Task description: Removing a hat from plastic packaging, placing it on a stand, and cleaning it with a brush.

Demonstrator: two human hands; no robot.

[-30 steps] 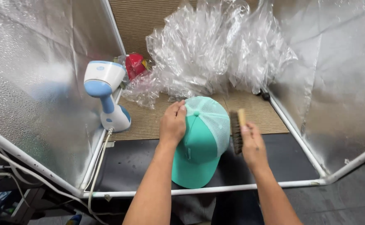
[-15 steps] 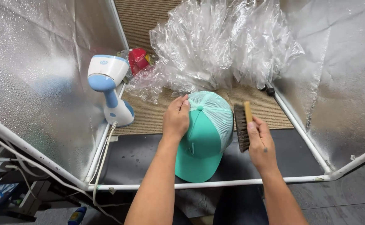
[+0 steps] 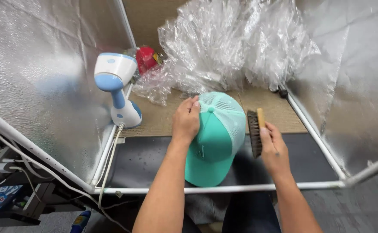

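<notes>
A teal cap (image 3: 217, 138) with a mesh back is held up over the dark mat, its brim pointing toward me. My left hand (image 3: 185, 120) grips the cap on its left side near the crown. In my right hand (image 3: 273, 146) is a wooden brush (image 3: 254, 131) with dark bristles; the bristles face the cap's right side, just off the fabric.
A white and blue handheld steamer (image 3: 117, 88) stands at the left on the tan mat (image 3: 159, 123), its cord running down the frame. Crumpled clear plastic (image 3: 232, 47) and a red object (image 3: 145, 58) lie at the back. Silver reflective walls and a white tube frame (image 3: 223, 189) enclose the space.
The brush has drawn slightly away from the cap's right side. My left hand keeps its hold and the cap stays in the same pose; the view has shifted a little.
</notes>
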